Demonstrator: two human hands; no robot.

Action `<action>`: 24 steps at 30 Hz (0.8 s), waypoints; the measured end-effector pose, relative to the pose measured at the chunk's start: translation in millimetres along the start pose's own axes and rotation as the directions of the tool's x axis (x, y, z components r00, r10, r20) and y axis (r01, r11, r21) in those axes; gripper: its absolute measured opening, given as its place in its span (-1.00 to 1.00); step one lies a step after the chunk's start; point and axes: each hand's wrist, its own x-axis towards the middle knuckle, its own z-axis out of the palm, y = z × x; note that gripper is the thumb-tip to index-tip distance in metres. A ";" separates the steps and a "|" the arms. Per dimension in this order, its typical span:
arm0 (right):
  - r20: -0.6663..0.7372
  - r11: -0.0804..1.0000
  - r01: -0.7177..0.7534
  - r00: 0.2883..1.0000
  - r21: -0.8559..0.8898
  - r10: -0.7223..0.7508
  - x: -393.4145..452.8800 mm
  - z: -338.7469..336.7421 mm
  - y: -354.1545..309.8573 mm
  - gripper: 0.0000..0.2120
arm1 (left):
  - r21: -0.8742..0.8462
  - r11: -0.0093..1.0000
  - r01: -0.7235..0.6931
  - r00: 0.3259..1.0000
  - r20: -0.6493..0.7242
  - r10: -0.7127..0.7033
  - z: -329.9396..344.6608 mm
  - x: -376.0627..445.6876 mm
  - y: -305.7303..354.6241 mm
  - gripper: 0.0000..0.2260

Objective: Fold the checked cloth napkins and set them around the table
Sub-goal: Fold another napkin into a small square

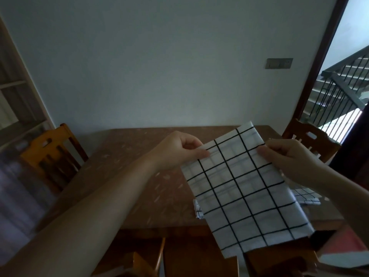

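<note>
A white napkin (243,188) with black checks hangs in the air above the brown table (139,176), doubled over so a second layer shows through. My left hand (179,150) pinches its upper left edge. My right hand (289,158) pinches its upper right edge. The cloth's lower end reaches past the table's near edge. More checked cloth (307,195) lies on the table behind it, mostly hidden, with a small corner (198,209) poking out on the left.
Wooden chairs stand at the left (52,154), the far right (311,140) and the near side (147,258) of the table. A wall is behind the table. A doorway with a stair railing (339,92) opens at the right.
</note>
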 end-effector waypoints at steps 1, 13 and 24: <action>0.043 0.999 -0.006 0.999 0.053 0.004 0.1 0.6 -0.4 -0.72 | 0.008 1.000 -0.004 1.000 -0.015 0.004 1.1 0.5 0.6 -0.82; -0.119 0.991 0.071 0.991 0.116 -0.057 6.0 4.5 -8.0 -0.90 | -0.106 0.991 -0.087 0.968 -0.242 0.059 8.1 0.5 -5.3 -0.85; -0.122 0.980 0.080 0.991 0.181 -0.059 4.6 4.5 -5.0 -0.88 | -0.289 0.956 -0.060 0.936 -0.349 -0.046 15.0 0.1 -14.7 -0.88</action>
